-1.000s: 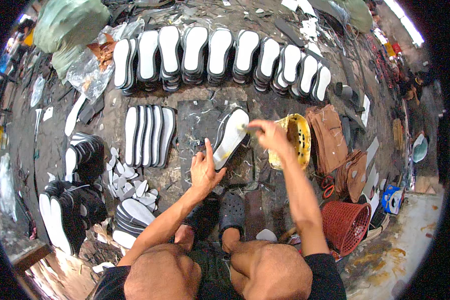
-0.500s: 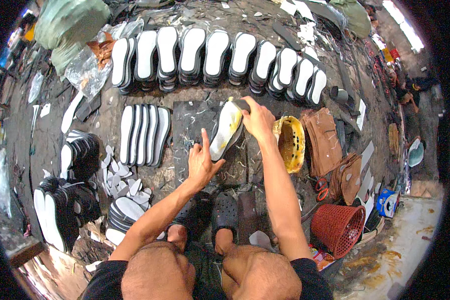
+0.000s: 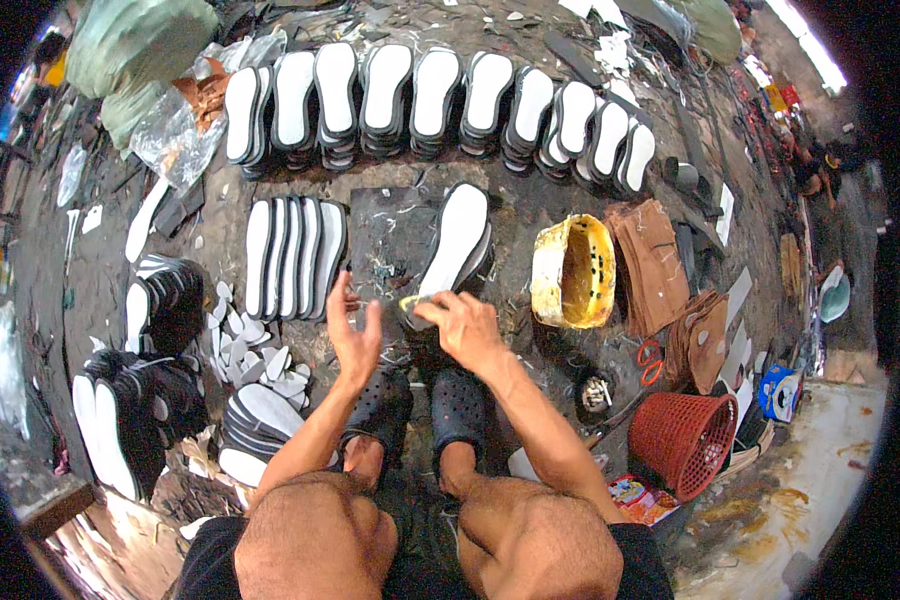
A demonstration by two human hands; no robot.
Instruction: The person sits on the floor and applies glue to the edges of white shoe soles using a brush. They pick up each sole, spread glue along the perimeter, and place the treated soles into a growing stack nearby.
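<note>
A stack of shoe soles with a plain white top face [image 3: 460, 232] lies in front of me on a dark board [image 3: 382, 225]. My right hand [image 3: 468, 328] is closed at the stack's near end, gripping a small flat spreader [image 3: 410, 304] with a yellow, glue-like edge. Most of the spreader is hidden by the fingers. To its left my left hand [image 3: 355, 335] is raised with fingers apart, holding nothing. It is nearest to the near right corner of a fanned row of white-faced soles [image 3: 292, 258]. A yellow-smeared tub [image 3: 575, 272] stands right of the board.
Stacks of white-topped soles [image 3: 385, 88] form an arc at the back. More soles [image 3: 110, 435] and loose grey cutouts [image 3: 255, 355] lie left. Rightward are brown sheets [image 3: 645, 262], red-handled scissors [image 3: 651, 362], a red basket [image 3: 675, 440] and a black cup of butts [image 3: 596, 394].
My right hand has come from the far end of the sole to its near end with the spreader. My left hand has moved left, away from it. The yellow-smeared top face is now plain white.
</note>
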